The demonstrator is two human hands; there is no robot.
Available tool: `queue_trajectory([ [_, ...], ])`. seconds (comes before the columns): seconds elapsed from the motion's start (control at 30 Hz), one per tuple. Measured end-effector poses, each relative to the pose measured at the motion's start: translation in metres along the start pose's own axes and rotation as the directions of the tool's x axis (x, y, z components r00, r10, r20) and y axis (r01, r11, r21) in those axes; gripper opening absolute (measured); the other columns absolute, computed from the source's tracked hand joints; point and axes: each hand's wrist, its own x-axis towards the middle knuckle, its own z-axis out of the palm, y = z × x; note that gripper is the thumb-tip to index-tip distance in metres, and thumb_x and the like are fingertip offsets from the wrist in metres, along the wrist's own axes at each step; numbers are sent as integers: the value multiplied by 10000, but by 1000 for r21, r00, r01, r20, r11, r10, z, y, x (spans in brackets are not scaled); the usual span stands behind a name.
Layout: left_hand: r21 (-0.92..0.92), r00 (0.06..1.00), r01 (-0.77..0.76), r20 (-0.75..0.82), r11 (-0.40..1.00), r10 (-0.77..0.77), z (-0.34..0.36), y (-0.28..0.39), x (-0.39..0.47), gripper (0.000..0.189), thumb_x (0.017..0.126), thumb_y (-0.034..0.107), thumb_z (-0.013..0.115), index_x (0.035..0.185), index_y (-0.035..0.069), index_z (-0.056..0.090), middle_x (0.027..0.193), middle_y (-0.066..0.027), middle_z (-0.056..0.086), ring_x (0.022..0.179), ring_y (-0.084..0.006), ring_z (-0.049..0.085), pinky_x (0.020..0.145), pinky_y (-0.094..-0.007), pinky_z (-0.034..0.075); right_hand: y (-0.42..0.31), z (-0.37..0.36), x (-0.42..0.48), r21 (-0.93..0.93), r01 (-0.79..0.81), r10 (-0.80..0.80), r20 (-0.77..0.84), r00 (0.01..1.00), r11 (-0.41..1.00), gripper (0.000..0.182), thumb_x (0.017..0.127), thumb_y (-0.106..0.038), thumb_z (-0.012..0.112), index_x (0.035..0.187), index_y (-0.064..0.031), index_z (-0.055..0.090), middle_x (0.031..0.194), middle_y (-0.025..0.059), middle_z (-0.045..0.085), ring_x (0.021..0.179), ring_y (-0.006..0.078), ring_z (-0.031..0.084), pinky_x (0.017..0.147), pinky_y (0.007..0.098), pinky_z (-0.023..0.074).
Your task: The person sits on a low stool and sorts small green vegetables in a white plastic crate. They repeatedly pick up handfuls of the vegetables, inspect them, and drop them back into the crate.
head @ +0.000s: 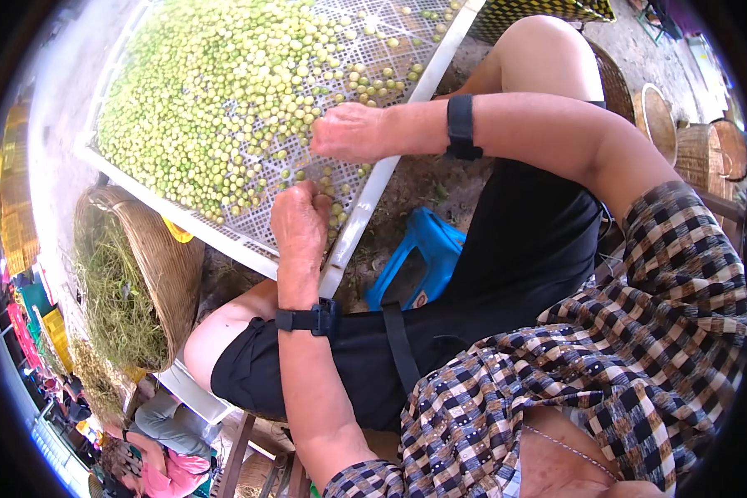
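Observation:
A large white plastic mesh tray lies before me, tilted in the picture. Small round yellow-green fruits cover much of it, thickest at the far left and sparser by the near edge. My left hand is curled above the tray's near corner, with a few fruits just to its right. Higher in the picture, my right hand is curled over the mesh beside the dense fruits, its forearm crossing the tray's rim. The fingertips of both hands are hidden, so whether either holds a fruit cannot be told. Each wrist wears a black band.
Below the tray is a blue plastic stool. A woven basket of green stalks stands at the left, beyond my left knee. More woven baskets are at the right. Another person in a pink top sits at the lower left.

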Motion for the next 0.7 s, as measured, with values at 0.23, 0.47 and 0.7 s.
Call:
queue_trajectory([
  [0.23,-787,907,387,229,481,-354,-45,-5,-2,146,869,108,534,805,-3,603,718,-88,620,611,-172,585,519,-276,478,25,-19,7,785,-306,116,291,950,539,192,710,-179,677,795,-8,664,704,96,645,557,172,604,473,309,474],
  [0.47,-947,848,319,299,-30,-438,-54,-21,0,133,860,149,599,883,18,612,618,-22,543,457,-86,449,401,-189,329,-2,12,20,647,44,-78,24,997,761,276,646,-113,657,904,-19,629,799,162,634,589,231,617,509,340,496],
  [0.7,-724,891,396,154,564,-427,-32,-24,-4,123,828,101,613,791,-11,649,588,5,540,449,-29,411,401,-172,290,-24,22,14,47,212,-212,-4,977,976,122,693,-52,598,811,-22,588,834,156,525,728,338,624,557,419,504],
])
